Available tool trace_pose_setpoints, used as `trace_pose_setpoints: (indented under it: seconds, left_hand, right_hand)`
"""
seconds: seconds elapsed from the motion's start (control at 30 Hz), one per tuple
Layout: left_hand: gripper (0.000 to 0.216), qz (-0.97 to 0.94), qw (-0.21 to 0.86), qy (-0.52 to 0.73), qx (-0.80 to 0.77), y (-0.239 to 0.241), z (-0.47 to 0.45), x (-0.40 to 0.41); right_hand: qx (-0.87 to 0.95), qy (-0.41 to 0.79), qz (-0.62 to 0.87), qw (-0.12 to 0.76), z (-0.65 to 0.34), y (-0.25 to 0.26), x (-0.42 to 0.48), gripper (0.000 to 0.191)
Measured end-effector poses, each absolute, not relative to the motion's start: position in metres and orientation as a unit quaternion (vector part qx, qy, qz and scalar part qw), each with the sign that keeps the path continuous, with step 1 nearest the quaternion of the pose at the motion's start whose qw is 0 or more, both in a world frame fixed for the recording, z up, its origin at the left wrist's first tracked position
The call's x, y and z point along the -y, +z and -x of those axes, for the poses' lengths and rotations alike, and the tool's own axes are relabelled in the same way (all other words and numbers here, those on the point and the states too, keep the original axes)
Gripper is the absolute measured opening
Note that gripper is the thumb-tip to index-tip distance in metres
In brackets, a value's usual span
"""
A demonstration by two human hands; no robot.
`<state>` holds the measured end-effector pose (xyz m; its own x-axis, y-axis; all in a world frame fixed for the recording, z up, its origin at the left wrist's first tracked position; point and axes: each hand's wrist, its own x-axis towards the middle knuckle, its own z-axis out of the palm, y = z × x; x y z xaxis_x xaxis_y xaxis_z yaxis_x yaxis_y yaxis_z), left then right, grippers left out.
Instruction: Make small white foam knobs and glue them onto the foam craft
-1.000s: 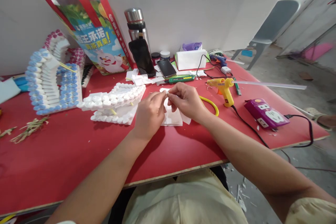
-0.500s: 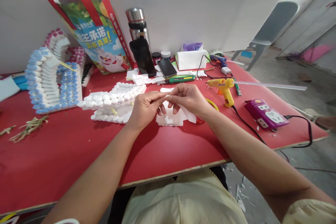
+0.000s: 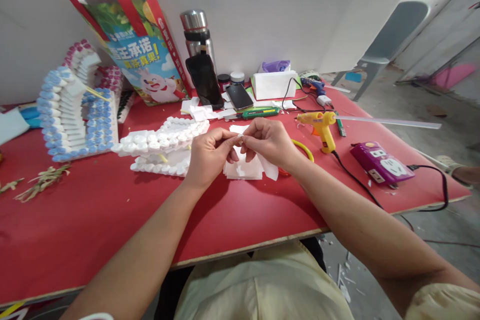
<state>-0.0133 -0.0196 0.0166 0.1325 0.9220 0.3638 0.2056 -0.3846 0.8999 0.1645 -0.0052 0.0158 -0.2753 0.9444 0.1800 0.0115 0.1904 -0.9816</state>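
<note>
We look down on a makeshift craft workshop. A red table point(image 3: 93, 220) carries a yellow glue gun point(image 3: 320, 127), a purple power strip point(image 3: 380, 162), a green utility knife point(image 3: 260, 112), white cut pieces point(image 3: 243, 171) and tiered blue-capped models point(image 3: 75, 115). Around it are a bare white wall point(image 3: 281, 10), a rough concrete floor point(image 3: 412, 105) and a grey plastic chair point(image 3: 386, 40).

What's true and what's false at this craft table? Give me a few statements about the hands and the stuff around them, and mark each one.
1. The left hand and right hand pinch one small white piece between them. True.
2. The yellow glue gun is left of the hands. False: it stands to their right.
3. A purple power strip lies near the right edge. True.
4. The table is blue. False: it is red.
5. A dark phone leans in front of the steel flask. True.
</note>
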Motion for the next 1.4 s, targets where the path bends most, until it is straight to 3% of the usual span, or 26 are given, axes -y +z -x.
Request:
trace_pose_setpoints:
  seconds: [0.2, 0.43, 0.67, 0.77, 0.9, 1.07, 1.17, 1.27, 1.4]
  left_hand:
    - [0.015, -0.745, 0.145, 0.512, -0.402, 0.014, 0.009, 0.025]
    - [0.014, -0.731, 0.118, 0.516, -0.43, 0.009, 0.007, 0.026]
    - [0.018, -0.784, -0.047, 0.468, -0.405, 0.013, 0.011, 0.025]
    - [0.023, -0.801, -0.071, 0.442, -0.399, 0.012, 0.012, 0.023]
    - [0.024, -0.789, 0.018, 0.473, -0.392, 0.012, 0.012, 0.021]
    - [0.021, -0.671, 0.352, 0.511, -0.405, 0.015, 0.016, 0.013]
    - [0.027, -0.62, 0.463, 0.492, -0.399, 0.016, 0.019, 0.008]
    - [0.027, -0.639, 0.447, 0.496, -0.382, 0.015, 0.019, 0.007]
    - [0.02, -0.706, 0.333, 0.5, -0.376, 0.012, 0.014, 0.012]
  right_hand:
    - [0.559, 0.57, 0.339, 0.498, -0.164, 0.022, 0.005, 0.018]
    - [0.506, 0.606, 0.352, 0.503, -0.154, 0.023, 0.008, 0.028]
    - [0.55, 0.569, 0.337, 0.51, -0.153, 0.022, 0.011, 0.038]
    - [0.568, 0.555, 0.335, 0.507, -0.155, 0.02, 0.01, 0.035]
    - [0.559, 0.562, 0.347, 0.501, -0.156, 0.021, 0.008, 0.027]
    - [0.574, 0.572, 0.347, 0.472, -0.161, 0.024, 0.004, 0.021]
    - [0.59, 0.576, 0.333, 0.458, -0.165, 0.026, 0.003, 0.02]
    - [0.6, 0.584, 0.321, 0.443, -0.169, 0.026, 0.002, 0.023]
    - [0.596, 0.593, 0.329, 0.43, -0.17, 0.023, -0.001, 0.029]
